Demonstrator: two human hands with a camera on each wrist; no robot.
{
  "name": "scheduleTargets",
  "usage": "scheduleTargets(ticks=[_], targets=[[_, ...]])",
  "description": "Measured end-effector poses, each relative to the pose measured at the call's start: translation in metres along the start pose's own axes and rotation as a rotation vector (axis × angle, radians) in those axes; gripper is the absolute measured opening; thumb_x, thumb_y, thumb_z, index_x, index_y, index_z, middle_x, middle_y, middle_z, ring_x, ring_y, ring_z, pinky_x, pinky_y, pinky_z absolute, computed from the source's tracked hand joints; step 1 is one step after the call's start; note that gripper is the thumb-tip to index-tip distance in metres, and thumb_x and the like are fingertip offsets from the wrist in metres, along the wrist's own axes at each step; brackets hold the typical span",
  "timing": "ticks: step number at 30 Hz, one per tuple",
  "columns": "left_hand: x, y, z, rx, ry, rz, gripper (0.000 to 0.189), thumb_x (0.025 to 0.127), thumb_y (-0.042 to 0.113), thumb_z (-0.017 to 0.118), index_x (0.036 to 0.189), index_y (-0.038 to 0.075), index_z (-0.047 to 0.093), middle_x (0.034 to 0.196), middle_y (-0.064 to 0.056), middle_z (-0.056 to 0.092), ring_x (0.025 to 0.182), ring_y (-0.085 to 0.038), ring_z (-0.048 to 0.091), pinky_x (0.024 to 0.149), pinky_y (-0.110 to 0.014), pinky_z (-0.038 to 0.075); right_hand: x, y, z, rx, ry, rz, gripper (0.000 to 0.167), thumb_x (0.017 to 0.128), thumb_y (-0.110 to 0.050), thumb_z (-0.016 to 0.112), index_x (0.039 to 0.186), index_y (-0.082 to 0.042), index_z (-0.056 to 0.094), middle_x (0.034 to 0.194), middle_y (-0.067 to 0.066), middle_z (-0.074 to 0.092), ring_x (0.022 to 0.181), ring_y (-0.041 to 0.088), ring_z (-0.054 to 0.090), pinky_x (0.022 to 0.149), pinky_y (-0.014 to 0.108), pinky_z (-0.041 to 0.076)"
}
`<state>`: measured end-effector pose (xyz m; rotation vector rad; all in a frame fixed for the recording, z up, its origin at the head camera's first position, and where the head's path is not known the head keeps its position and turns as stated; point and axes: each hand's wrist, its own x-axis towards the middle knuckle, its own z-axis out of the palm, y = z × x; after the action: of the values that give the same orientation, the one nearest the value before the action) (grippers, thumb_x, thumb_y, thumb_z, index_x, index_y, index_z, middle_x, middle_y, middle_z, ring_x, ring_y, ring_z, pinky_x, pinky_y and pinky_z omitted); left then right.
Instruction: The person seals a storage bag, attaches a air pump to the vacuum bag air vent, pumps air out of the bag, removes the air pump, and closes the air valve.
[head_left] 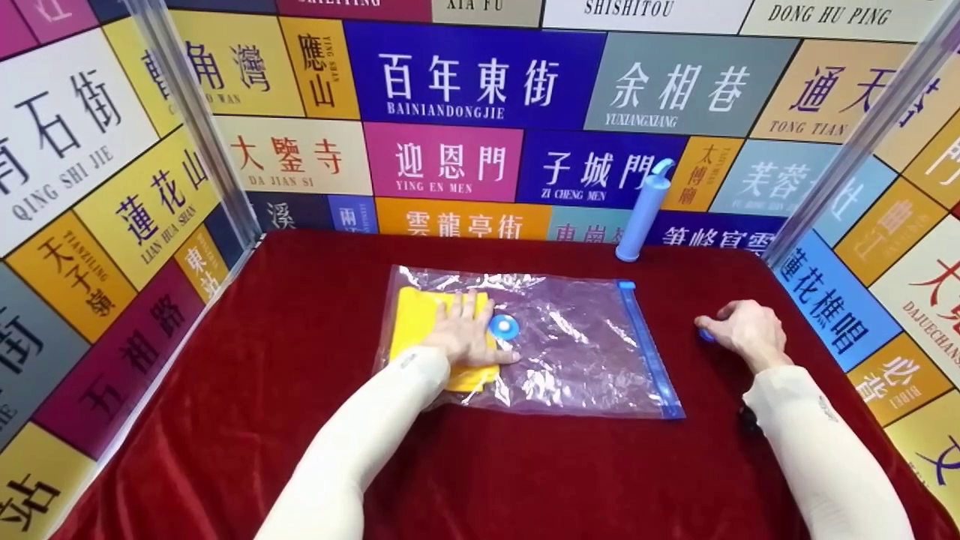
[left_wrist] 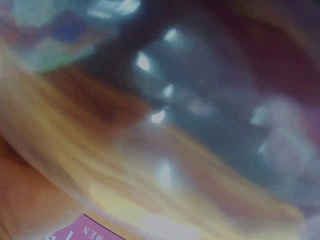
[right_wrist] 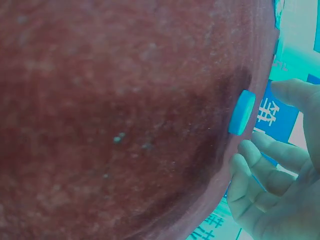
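Observation:
My left hand lies with spread fingers on a clear plastic bag, over the folded yellow cloth inside it. A round blue valve sits beside those fingers, and a blue zip strip closes off the bag's right edge. Blurred plastic and yellow folds fill the left wrist view. To the right of the bag, my right hand is at a small round blue cap on the red cloth. In the right wrist view its fingers and thumb are parted, loosely bent near the cap.
Behind the bag a blue hand pump stands upright near the table's back edge. Dark red velvet covers the table. Printed panels with street names rise at the back and both sides, with metal posts at the corners.

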<state>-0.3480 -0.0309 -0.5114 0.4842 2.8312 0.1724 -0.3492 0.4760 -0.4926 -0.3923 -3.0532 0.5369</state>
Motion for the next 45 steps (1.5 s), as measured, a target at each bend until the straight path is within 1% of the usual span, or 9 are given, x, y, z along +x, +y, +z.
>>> scheduleTargets(ticks=[4,11,19,24,29,34,39,42,45], targets=[[-0.001,0.000,0.000,0.006,-0.003,-0.005,0.126,0.093,0.096,0.052,0.183,0.020,0.007,0.190,-0.022,-0.002,0.179,-0.046,0.003,0.145,-0.067,0.005,0.003,-0.006,-0.002,0.009,0.028,-0.002,0.069,0.098,-0.062,0.073,0.134,-0.004,0.072,0.135,0.033,0.072,0.117,0.056,0.065,0.085,0.062,0.059],[-0.001,0.001,-0.001,0.022,-0.008,-0.012,0.126,0.093,0.097,0.051,0.183,0.020,0.007,0.191,-0.021,-0.002,0.179,-0.045,0.004,0.145,-0.067,0.006,0.006,-0.020,-0.006,0.042,0.063,-0.029,0.076,0.099,-0.059,0.073,0.145,0.001,0.063,0.134,0.031,0.073,0.126,0.056,0.062,0.099,0.069,0.056],[-0.001,-0.001,-0.002,-0.005,0.001,-0.001,0.127,0.092,0.096,0.054,0.183,0.019,0.008,0.191,-0.021,0.000,0.179,-0.046,0.003,0.145,-0.068,0.005,0.011,-0.043,-0.010,0.083,0.113,-0.069,0.077,0.102,-0.060,0.069,0.147,0.002,0.062,0.138,0.030,0.073,0.130,0.055,0.064,0.107,0.070,0.054],[0.001,-0.001,-0.001,-0.003,0.012,-0.008,0.127,0.091,0.095,0.056,0.183,0.020,0.010,0.191,-0.021,0.002,0.179,-0.046,0.005,0.145,-0.068,0.006,0.017,-0.063,-0.013,0.156,0.143,-0.085,0.078,0.102,-0.060,0.070,0.149,0.002,0.061,0.144,0.030,0.072,0.136,0.054,0.063,0.114,0.068,0.051],[0.000,-0.001,0.000,-0.010,0.014,-0.009,0.128,0.091,0.096,0.056,0.183,0.020,0.009,0.191,-0.021,0.002,0.179,-0.045,0.005,0.145,-0.067,0.005,0.021,-0.081,-0.014,0.259,0.163,-0.065,0.079,0.102,-0.060,0.072,0.152,-0.001,0.061,0.150,0.027,0.071,0.144,0.050,0.060,0.123,0.063,0.046],[-0.001,-0.001,-0.001,-0.012,0.014,-0.010,0.127,0.091,0.096,0.056,0.183,0.020,0.010,0.191,-0.021,0.001,0.179,-0.045,0.004,0.145,-0.067,0.005,0.024,-0.097,-0.013,0.325,0.184,-0.057,0.079,0.100,-0.058,0.076,0.153,-0.002,0.061,0.148,0.026,0.073,0.143,0.046,0.062,0.124,0.059,0.048],[-0.001,0.000,-0.002,-0.012,0.012,-0.016,0.127,0.092,0.095,0.056,0.183,0.021,0.009,0.191,-0.020,0.001,0.179,-0.045,0.004,0.145,-0.067,0.004,0.029,-0.105,-0.010,0.368,0.200,-0.055,0.078,0.100,-0.057,0.077,0.154,-0.003,0.062,0.146,0.026,0.074,0.141,0.045,0.064,0.126,0.057,0.048],[-0.001,0.000,-0.002,-0.017,0.008,-0.011,0.127,0.092,0.095,0.056,0.183,0.020,0.009,0.191,-0.021,0.000,0.179,-0.046,0.003,0.145,-0.067,0.002,0.033,-0.107,-0.008,0.374,0.193,-0.056,0.078,0.100,-0.056,0.077,0.154,-0.001,0.062,0.148,0.027,0.073,0.142,0.046,0.063,0.127,0.058,0.047],[0.000,0.000,-0.001,-0.014,0.009,-0.010,0.127,0.092,0.095,0.056,0.183,0.020,0.009,0.191,-0.021,0.001,0.179,-0.045,0.002,0.145,-0.067,0.003,0.037,-0.108,-0.006,0.357,0.176,-0.065,0.074,0.100,-0.049,0.079,0.153,0.000,0.062,0.150,0.028,0.072,0.143,0.047,0.063,0.127,0.059,0.047]])
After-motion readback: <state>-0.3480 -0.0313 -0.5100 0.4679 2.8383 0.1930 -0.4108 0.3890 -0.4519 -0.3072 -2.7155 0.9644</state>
